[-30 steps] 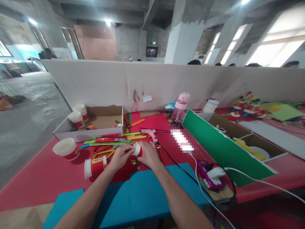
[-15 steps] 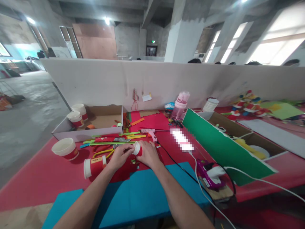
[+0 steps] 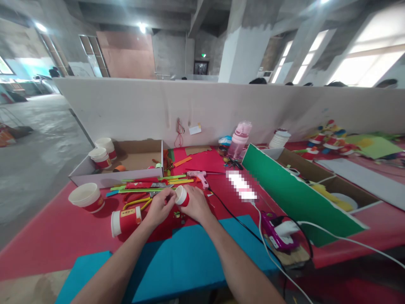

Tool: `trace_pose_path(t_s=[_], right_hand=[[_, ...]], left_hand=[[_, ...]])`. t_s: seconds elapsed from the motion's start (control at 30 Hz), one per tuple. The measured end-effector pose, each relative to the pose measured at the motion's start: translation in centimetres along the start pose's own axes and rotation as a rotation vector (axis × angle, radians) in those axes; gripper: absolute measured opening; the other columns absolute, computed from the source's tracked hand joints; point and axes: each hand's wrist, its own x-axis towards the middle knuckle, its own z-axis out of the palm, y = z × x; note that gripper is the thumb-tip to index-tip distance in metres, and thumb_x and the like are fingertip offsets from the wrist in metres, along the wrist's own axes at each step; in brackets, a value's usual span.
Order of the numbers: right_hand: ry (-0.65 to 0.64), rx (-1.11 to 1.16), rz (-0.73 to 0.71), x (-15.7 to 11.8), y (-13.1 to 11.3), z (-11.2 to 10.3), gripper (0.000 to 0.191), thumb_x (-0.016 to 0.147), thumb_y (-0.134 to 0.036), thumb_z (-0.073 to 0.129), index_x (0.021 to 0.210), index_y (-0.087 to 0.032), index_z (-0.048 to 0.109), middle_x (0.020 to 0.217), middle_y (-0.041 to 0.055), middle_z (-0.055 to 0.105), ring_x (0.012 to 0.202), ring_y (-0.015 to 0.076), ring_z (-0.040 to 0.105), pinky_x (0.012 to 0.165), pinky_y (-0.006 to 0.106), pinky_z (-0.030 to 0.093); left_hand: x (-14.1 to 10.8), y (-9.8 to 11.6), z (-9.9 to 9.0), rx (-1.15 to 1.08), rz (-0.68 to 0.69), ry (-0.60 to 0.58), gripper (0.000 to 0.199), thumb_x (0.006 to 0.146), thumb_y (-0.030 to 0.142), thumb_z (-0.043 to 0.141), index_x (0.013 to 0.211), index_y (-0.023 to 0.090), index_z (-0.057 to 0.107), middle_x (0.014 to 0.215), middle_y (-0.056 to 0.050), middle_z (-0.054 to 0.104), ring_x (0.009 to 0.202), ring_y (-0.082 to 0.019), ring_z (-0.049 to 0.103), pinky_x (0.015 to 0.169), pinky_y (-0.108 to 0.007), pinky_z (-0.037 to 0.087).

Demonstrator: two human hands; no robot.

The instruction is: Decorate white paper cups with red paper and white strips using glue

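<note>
A small red and white paper cup [image 3: 181, 196] is tilted with its white opening toward me. My right hand [image 3: 198, 204] is wrapped round its right side. At the cup's left rim is my left hand [image 3: 163, 205], its fingers pressed together; whatever they may hold is too small to make out. A larger red and white cup [image 3: 125, 221] lies on its side left of my left wrist. Just beyond my hands rest a pink glue gun [image 3: 200, 178] and yellow-handled pliers [image 3: 137, 202].
Stacked cups [image 3: 87, 197] stand at the left by an open cardboard box [image 3: 117, 179]. A green-sided box [image 3: 297, 194], a purple power strip [image 3: 280, 236] and cables lie to the right. A pink bottle [image 3: 239, 139] stands near the white partition [image 3: 133, 109].
The small cup has turned so that more of its opening faces me. My left hand has shifted slightly left, its fingertips a little away from where they were on the rim.
</note>
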Motion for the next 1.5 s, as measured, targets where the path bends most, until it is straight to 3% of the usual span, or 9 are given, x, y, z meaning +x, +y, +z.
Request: trace_pose_path(t_s=[0.17,0.37,0.5,0.73,0.93,1.27,1.5], right_hand=[[0.213,0.495,-0.106,0.3,1.1,0.6,0.066,0.069,-0.031,0.075,0.126,-0.022,0.044,0.125,0.0092,0.057,0.115,0.0239,0.054,0.096,0.036,0.044],[0.367,0.726,-0.258,0.5,2.4,1.7,0.068,0.07,-0.023,0.076,0.13,-0.025,0.045,0.129,0.0109,0.054,0.12,0.0267,0.052,0.101,0.042,0.043],[0.393,0.669,-0.271,0.5,1.9,1.0,0.063,0.072,-0.023,0.074,0.129,-0.026,0.045,0.129,0.0107,0.053,0.12,0.0272,0.051,0.102,0.044,0.043],[0.365,0.383,-0.395,0.4,0.8,-0.5,0.05,0.078,-0.025,0.064,0.126,-0.024,0.049,0.121,0.0084,0.058,0.115,0.0261,0.052,0.1,0.044,0.041],[0.351,0.18,-0.275,0.2,0.4,-0.4,0.049,0.077,-0.025,0.064,0.125,-0.023,0.052,0.12,0.0085,0.058,0.116,0.0275,0.049,0.102,0.044,0.038],[0.38,0.218,-0.23,0.1,0.3,-0.5,0.056,0.075,-0.02,0.065,0.128,-0.022,0.048,0.121,0.0097,0.055,0.115,0.0276,0.048,0.099,0.042,0.041],[0.364,0.233,-0.237,0.1,0.4,-0.6,0.058,0.072,-0.018,0.066,0.127,-0.023,0.049,0.122,0.0095,0.056,0.117,0.0281,0.048,0.1,0.044,0.041]], left_hand=[[0.0,-0.2,-0.8,-0.077,-0.062,0.246,0.022,0.095,0.029,0.037,0.076,0.02,0.043,0.069,0.002,0.045,0.063,-0.012,0.043,0.062,-0.024,0.037],[0.1,-0.1,-1.0,-0.177,-0.062,0.168,0.017,0.093,0.034,0.045,0.084,0.02,0.049,0.071,0.002,0.048,0.062,-0.012,0.046,0.061,-0.023,0.038],[0.1,0.1,-0.7,-0.266,-0.12,0.104,0.029,0.094,0.039,0.043,0.073,0.018,0.048,0.067,0.002,0.048,0.062,-0.011,0.046,0.061,-0.023,0.037],[0.0,-0.2,-0.4,-0.448,-0.237,0.032,0.029,0.083,0.041,0.061,0.072,0.016,0.051,0.06,0.004,0.046,0.055,-0.009,0.04,0.054,-0.022,0.032],[0.2,-0.4,-0.2,-0.528,-0.285,0.041,0.026,0.08,0.038,0.066,0.073,0.015,0.056,0.06,0.002,0.05,0.054,-0.009,0.042,0.053,-0.022,0.031],[0.2,-0.7,0.5,-0.561,-0.229,0.052,0.024,0.085,0.039,0.059,0.08,0.016,0.057,0.063,0.002,0.051,0.055,-0.01,0.046,0.056,-0.023,0.037],[0.2,0.0,0.1,-0.602,-0.273,0.02,0.023,0.085,0.037,0.06,0.078,0.016,0.055,0.062,0.002,0.052,0.057,-0.009,0.046,0.058,-0.022,0.038]])
